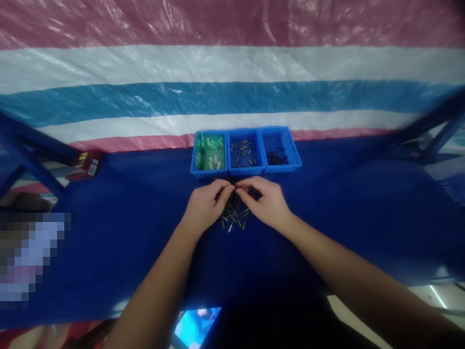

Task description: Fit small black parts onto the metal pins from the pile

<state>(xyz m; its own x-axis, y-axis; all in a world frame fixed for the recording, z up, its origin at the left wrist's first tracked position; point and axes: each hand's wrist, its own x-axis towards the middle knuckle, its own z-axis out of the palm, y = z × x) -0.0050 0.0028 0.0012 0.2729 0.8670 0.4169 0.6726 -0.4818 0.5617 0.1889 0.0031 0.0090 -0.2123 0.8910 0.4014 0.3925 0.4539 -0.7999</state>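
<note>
My left hand and my right hand meet fingertip to fingertip, just in front of three joined blue bins. Both are closed in a pinch; whatever lies between the fingertips is too small and dark to name. Under and between them is a loose pile of thin metal pin-like pieces, partly hidden by my fingers. The left bin holds green plastic wrapping and short pale pieces. Similar thin metal pieces lie in the middle bin. Small dark pieces rest in the right bin.
Dark blue covering spreads over the table. A dark red box stands at its far left. Blue frame legs rise at both sides, before a striped plastic sheet. A lit screen shows below the near edge.
</note>
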